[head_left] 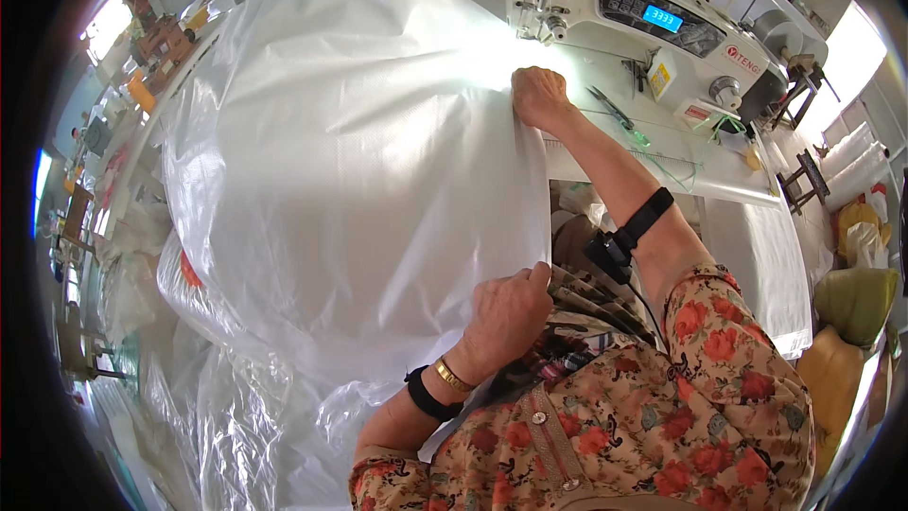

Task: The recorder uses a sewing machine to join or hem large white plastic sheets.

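Note:
A large sheet of white woven plastic (369,161) spreads over the table and drapes toward me. Its right edge runs between my two hands. My left hand (511,310) is closed on that edge close to my body. Farther off, my right hand (541,97) makes a fist on the same edge, just in front of the sewing machine's needle area. The white sewing machine (605,9) stands at the back right with its lamp lit and a blue display glowing. Glare hides the needle and the sheet beneath it.
Thread snips (619,115) with green thread lie on the machine bed right of my right hand. A small dark tool (636,74) lies near the machine. Crumpled clear plastic (246,426) hangs at the lower left. White sheeting (757,270) hangs at the right, beside yellowish sacks (837,378).

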The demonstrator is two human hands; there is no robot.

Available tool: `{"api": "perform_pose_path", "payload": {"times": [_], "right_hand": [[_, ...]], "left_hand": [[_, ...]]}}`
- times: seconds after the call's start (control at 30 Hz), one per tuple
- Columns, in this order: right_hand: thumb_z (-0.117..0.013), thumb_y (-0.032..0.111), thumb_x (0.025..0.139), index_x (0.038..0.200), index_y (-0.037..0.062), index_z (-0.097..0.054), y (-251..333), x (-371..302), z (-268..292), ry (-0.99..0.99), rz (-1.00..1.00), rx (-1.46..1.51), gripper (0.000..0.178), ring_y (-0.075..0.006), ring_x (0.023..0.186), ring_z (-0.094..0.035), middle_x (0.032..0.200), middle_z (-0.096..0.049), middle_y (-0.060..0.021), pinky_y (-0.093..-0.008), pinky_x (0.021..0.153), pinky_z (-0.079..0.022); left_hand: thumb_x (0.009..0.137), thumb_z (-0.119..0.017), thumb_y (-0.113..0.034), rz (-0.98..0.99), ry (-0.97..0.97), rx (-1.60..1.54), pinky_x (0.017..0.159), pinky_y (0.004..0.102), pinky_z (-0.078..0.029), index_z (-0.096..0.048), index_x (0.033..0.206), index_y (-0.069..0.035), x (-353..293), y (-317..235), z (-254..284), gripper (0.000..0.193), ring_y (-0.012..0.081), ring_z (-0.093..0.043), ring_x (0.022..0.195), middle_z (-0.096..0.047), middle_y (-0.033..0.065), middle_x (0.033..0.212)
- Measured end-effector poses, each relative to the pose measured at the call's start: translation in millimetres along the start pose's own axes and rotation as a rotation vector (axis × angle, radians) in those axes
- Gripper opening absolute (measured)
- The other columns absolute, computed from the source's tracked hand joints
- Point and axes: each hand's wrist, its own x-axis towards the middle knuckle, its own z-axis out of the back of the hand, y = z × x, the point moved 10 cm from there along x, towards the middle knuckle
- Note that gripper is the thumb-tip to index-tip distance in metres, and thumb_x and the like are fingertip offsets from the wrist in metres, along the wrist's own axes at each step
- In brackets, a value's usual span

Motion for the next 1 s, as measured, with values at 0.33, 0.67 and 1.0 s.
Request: {"api": "perform_pose_path", "payload": {"times": [0.33, 0.67, 1.0], "right_hand": [[-0.057, 0.016, 0.082, 0.08, 0.0022, -0.066, -4, -37, 8, 0.1, -0.148, 0.097, 0.017, -0.0337, 0.077, -0.068, 0.079, -0.068, -0.017, -0.0438, 0.065, -0.052], [-0.054, 0.018, 0.085, 0.092, 0.0027, -0.067, -24, -36, 3, 0.168, -0.199, 0.084, 0.021, -0.035, 0.088, -0.068, 0.091, -0.069, -0.0187, -0.0451, 0.076, -0.054], [-0.05, 0.015, 0.087, 0.089, -0.001, -0.064, -5, -55, 1, 0.18, -0.128, 0.125, 0.021, -0.0379, 0.091, -0.066, 0.089, -0.068, -0.0196, -0.0466, 0.081, -0.052]], "left_hand": [[0.082, -0.056, -0.006, -0.001, 0.005, -0.12, 0.055, 0.0475, -0.044, -0.048, 0.081, -0.002, 1, -17, -5, 0.009, 0.0396, -0.059, 0.063, -0.058, 0.0164, 0.069], [0.084, -0.055, -0.007, -0.051, 0.023, -0.187, 0.056, 0.0483, -0.043, -0.049, 0.083, -0.001, 16, -32, 7, 0.009, 0.0409, -0.058, 0.065, -0.059, 0.0185, 0.069], [0.079, -0.053, -0.001, -0.126, 0.088, -0.007, 0.057, 0.0453, -0.048, -0.053, 0.085, -0.001, 13, -34, -20, 0.006, 0.0366, -0.063, 0.064, -0.062, 0.0163, 0.07]]}}
